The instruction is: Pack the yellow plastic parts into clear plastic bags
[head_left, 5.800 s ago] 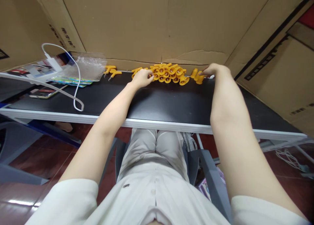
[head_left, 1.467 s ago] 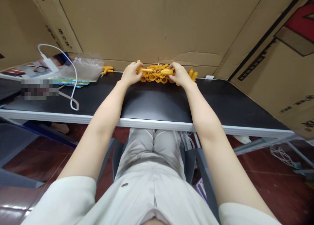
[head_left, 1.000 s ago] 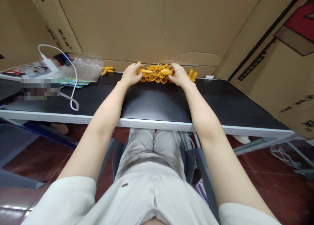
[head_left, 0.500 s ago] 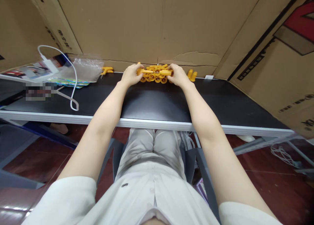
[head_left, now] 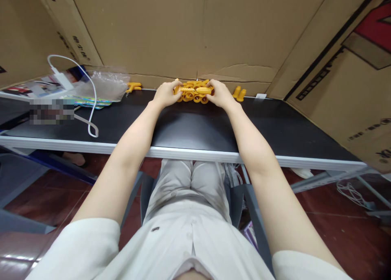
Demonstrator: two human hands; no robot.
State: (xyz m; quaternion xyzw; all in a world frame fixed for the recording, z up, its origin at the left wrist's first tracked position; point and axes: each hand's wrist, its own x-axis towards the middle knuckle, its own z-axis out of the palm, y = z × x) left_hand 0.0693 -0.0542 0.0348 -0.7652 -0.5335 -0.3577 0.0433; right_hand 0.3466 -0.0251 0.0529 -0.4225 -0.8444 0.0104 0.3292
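Both my hands reach to the back of the black table. My left hand (head_left: 165, 94) grips one end of a yellow plastic piece (head_left: 185, 90), thumb and fingers curled round it. From the other side, my right hand (head_left: 221, 93) pinches a yellow ribbed handle-like piece (head_left: 203, 90). The inner ends of these two pieces point at each other, nearly touching; I cannot tell if they are joined. Just under and behind them is a stack of yellow parts with round flared ends (head_left: 189, 96). Fingers cover part of that stack.
Two yellow handle-like parts (head_left: 239, 94) stand right of my hands. A yellow clamp-like piece (head_left: 133, 86) lies left, by a clear plastic bag (head_left: 106, 84). A white cable (head_left: 95, 92) loops over the table's left side. Cardboard (head_left: 201, 31) walls the back.
My left hand has shifted slightly to the right, bringing its yellow piece closer to the one in my right hand. My right hand has moved a little to the left.
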